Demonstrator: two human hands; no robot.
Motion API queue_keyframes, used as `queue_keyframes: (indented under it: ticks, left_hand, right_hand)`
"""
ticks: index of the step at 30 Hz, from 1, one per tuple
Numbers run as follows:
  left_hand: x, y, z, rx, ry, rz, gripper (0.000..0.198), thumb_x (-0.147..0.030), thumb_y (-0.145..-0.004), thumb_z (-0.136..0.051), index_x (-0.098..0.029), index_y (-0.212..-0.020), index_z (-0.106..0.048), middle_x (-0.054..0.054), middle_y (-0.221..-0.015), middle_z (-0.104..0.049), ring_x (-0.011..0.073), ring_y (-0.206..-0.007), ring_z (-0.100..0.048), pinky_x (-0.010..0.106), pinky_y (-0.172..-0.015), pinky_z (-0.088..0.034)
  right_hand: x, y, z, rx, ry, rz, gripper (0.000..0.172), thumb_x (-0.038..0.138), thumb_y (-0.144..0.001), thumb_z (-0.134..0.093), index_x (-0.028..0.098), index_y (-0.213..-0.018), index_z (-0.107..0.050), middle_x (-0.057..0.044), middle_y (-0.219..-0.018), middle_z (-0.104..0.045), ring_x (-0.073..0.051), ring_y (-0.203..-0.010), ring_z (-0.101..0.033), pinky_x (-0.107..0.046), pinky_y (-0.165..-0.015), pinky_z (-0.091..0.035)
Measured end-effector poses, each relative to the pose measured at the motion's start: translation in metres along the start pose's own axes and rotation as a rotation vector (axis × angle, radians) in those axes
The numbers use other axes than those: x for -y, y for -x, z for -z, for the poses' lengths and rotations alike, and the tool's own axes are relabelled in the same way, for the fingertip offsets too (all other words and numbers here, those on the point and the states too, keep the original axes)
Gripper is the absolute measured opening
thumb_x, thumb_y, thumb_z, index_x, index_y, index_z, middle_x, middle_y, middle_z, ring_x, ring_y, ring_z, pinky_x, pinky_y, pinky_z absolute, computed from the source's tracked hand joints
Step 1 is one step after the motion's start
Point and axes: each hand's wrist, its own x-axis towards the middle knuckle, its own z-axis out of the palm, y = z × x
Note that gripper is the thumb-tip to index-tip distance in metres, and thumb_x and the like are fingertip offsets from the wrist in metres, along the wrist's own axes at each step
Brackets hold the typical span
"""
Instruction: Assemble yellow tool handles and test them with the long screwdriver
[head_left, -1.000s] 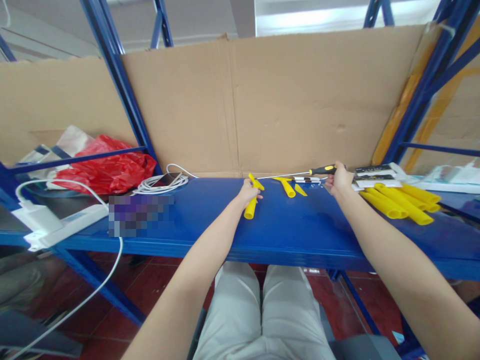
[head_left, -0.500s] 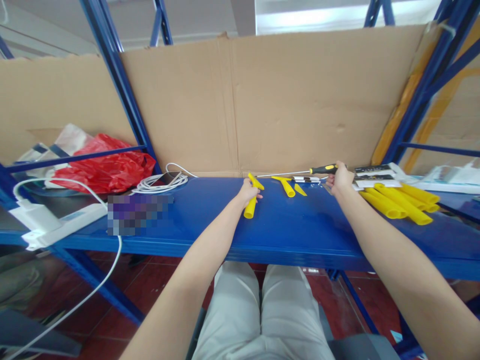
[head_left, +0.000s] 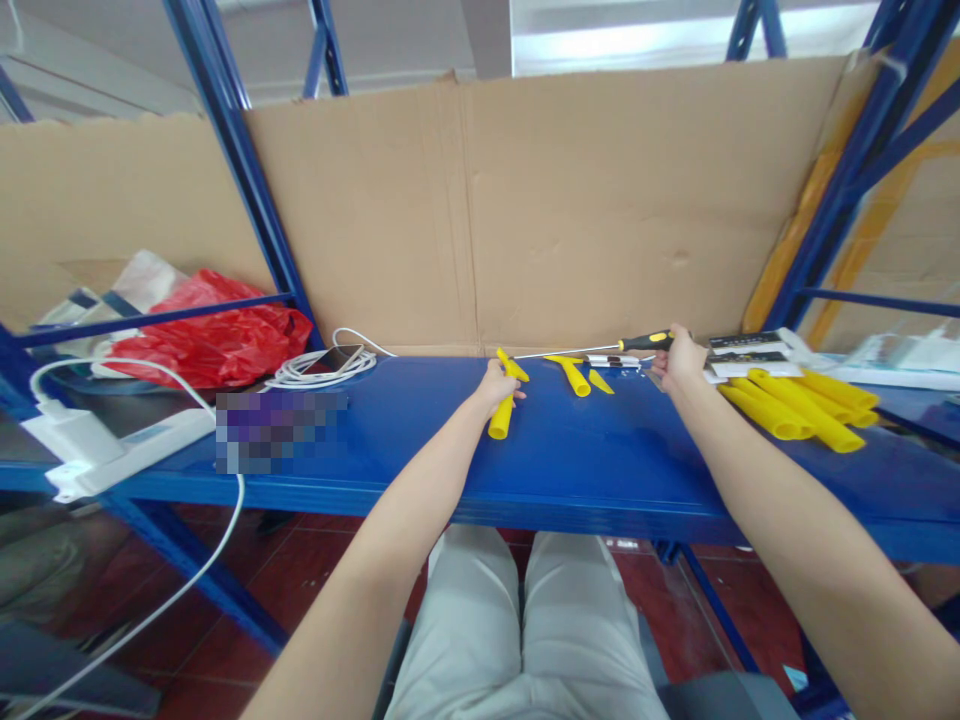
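My left hand (head_left: 495, 387) is closed around a yellow T-shaped plastic tube piece (head_left: 498, 422), just above the blue shelf. My right hand (head_left: 682, 358) is closed at the rear end of a long screwdriver (head_left: 646, 341) with a black and yellow handle. Its thin shaft points left, and the tip ends at the top of the yellow piece; whether it goes inside cannot be seen. Between my hands lie another yellow tube piece (head_left: 577, 380), a small pointed yellow piece (head_left: 600, 382) and a small black and white item (head_left: 611, 361).
Several yellow tubes (head_left: 799, 405) lie right of my right hand, beside black and white packets (head_left: 754, 352). On the left are a power strip (head_left: 150, 448), coiled white cable (head_left: 322, 372) and red plastic bag (head_left: 214, 330). A cardboard sheet (head_left: 585, 210) stands behind the blue shelf (head_left: 570, 465).
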Motion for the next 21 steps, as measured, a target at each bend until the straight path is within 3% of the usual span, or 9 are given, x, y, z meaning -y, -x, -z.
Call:
queue_keyframes:
  ticks: [6,15,21]
  left_hand:
    - [0.0,0.001,0.0,-0.012,0.007,-0.009,0.056,0.002,-0.086,-0.053,-0.022,-0.134,-0.035,0.009,-0.121,-0.065,0.0034,-0.048,-0.061,0.015,-0.04,-0.039]
    - [0.001,-0.002,0.0,-0.009,-0.001,0.005,0.056,0.002,-0.087,-0.054,-0.023,-0.132,-0.034,0.006,-0.115,-0.067,0.0037,-0.049,-0.061,0.013,-0.04,-0.04]
    - [0.001,-0.001,0.0,-0.002,0.0,-0.005,0.057,0.002,-0.086,-0.056,-0.023,-0.133,-0.034,0.008,-0.119,-0.065,0.0046,-0.051,-0.063,0.015,-0.042,-0.042]
  right_hand:
    - [0.001,0.002,0.0,-0.008,-0.004,-0.011,0.026,0.027,-0.095,-0.051,0.023,-0.073,-0.038,0.009,-0.049,-0.033,-0.005,-0.034,-0.028,-0.014,-0.027,-0.018]
    - [-0.01,-0.021,0.0,-0.001,-0.013,0.017,0.016,0.03,-0.09,-0.055,0.023,-0.079,-0.045,0.01,-0.048,-0.033,-0.008,-0.034,-0.032,-0.015,-0.025,-0.02]
    - [-0.006,-0.013,0.001,0.018,-0.022,0.018,0.025,0.027,-0.093,-0.052,0.024,-0.072,-0.039,0.009,-0.046,-0.032,-0.006,-0.033,-0.029,-0.014,-0.026,-0.02]
